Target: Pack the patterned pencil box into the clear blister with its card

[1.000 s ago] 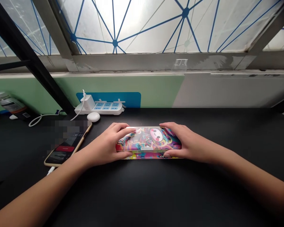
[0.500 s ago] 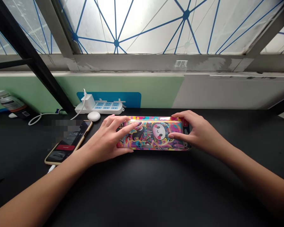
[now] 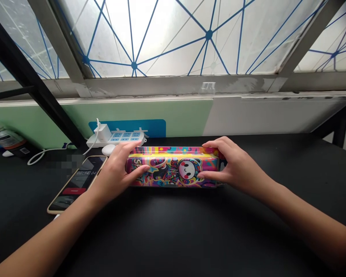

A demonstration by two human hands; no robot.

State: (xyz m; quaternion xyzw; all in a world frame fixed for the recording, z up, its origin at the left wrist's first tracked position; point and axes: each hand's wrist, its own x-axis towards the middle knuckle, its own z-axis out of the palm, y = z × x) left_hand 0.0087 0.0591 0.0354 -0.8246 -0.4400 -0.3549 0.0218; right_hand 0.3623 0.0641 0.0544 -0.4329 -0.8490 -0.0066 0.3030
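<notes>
A long box (image 3: 167, 169) with bright cartoon print, shaped like a pencil case, lies crosswise on the black desk. A round white face with pink cheeks decorates its right half, and a clear, shiny cover seems to lie over the print. My left hand (image 3: 118, 165) clasps the left end, thumb on the near face and fingers over the far edge. At the opposite end, my right hand (image 3: 229, 161) holds it the same way. Both palms hide the box's ends in part.
A phone (image 3: 77, 184) with a lit screen lies left, beside my left forearm. Behind it are a round white object (image 3: 108, 149) and a white power strip (image 3: 127, 137) with a plugged-in charger. A bottle (image 3: 10, 138) and black frame post (image 3: 37, 80) stand farther left.
My left hand has shifted from fingers spread over the box's face to a grip around its left end. The box appears tipped, showing more of its upper side. The camera view has shifted slightly.
</notes>
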